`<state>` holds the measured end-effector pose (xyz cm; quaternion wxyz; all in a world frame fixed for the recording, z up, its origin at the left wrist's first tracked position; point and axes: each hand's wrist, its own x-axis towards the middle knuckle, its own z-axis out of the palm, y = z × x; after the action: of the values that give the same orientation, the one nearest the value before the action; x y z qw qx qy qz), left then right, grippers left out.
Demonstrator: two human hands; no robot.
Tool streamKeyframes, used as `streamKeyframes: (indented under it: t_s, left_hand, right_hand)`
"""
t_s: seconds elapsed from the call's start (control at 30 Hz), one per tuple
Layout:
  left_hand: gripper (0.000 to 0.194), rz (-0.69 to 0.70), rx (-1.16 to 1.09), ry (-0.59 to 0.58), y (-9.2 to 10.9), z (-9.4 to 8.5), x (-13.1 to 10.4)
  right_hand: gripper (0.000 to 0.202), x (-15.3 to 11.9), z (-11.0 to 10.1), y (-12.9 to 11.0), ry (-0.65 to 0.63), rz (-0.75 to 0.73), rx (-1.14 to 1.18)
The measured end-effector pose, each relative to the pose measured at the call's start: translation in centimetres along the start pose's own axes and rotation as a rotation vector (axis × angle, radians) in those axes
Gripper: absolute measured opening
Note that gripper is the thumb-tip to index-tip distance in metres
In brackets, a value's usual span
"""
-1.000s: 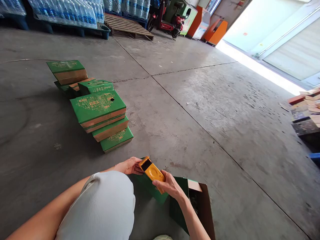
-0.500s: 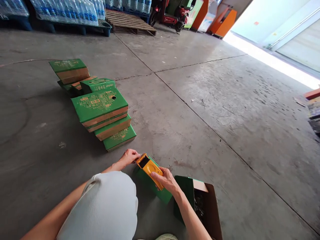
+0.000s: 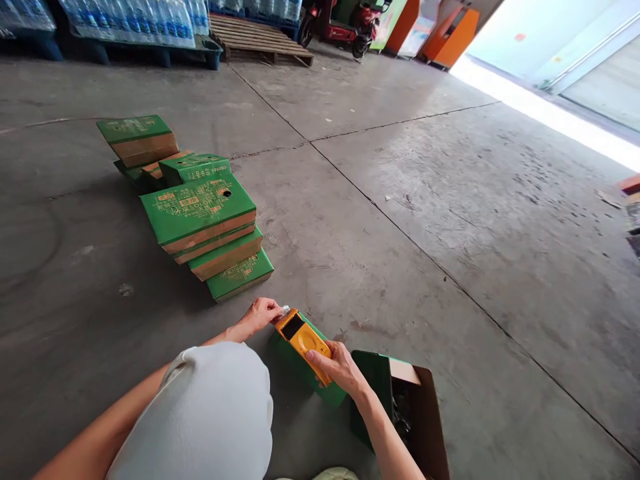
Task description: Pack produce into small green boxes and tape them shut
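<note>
My right hand [image 3: 336, 365] is wrapped around the lower end of a yellow multimeter [image 3: 310, 341], which has a dark screen and a round dial area. The multimeter is tilted above a green box [image 3: 326, 395] on the floor. At its upper end, my left hand [image 3: 263, 313] pinches with closed fingers a small whitish, see-through piece [image 3: 285, 310]; its kind is too small to make out. Beside my right forearm stands an open carton [image 3: 431, 413], green on one side and brown inside, with dark items in it that I cannot identify.
Green cartons [image 3: 205, 207] are stacked unevenly on the concrete floor ahead to the left. Farther back are shrink-wrapped water bottles [image 3: 135, 23] on blue pallets, a wooden pallet [image 3: 260, 41], a red scooter [image 3: 343, 30] and orange cabinets [image 3: 449, 39]. My raised knee [image 3: 200, 407] fills the lower left.
The multimeter and my right hand have shifted slightly right and down in the view. The whitish piece at my left fingertips now shows more clearly.
</note>
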<state>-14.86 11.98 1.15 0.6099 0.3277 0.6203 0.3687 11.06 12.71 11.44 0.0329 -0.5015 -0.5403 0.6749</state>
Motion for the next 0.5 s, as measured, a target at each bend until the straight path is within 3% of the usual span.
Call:
streamKeyframes:
  t_s: [0.13, 0.33, 0.5]
  left_hand:
    - [0.037, -0.014, -0.020, -0.035, -0.4, 0.2, -0.1]
    - [0.038, -0.073, -0.025, 0.029, -0.7, 0.8, 0.4]
    - [0.059, -0.144, -0.151, -0.034, -0.6, 0.9, 0.4]
  right_hand:
    - [0.062, -0.1, 0.1, 0.2, -0.020, 0.007, -0.003]
    - [0.061, 0.5, -0.4, -0.9, -0.077, 0.020, -0.032]
    - [0.061, 0.8, -0.9, -1.3, -0.101, 0.025, -0.037]
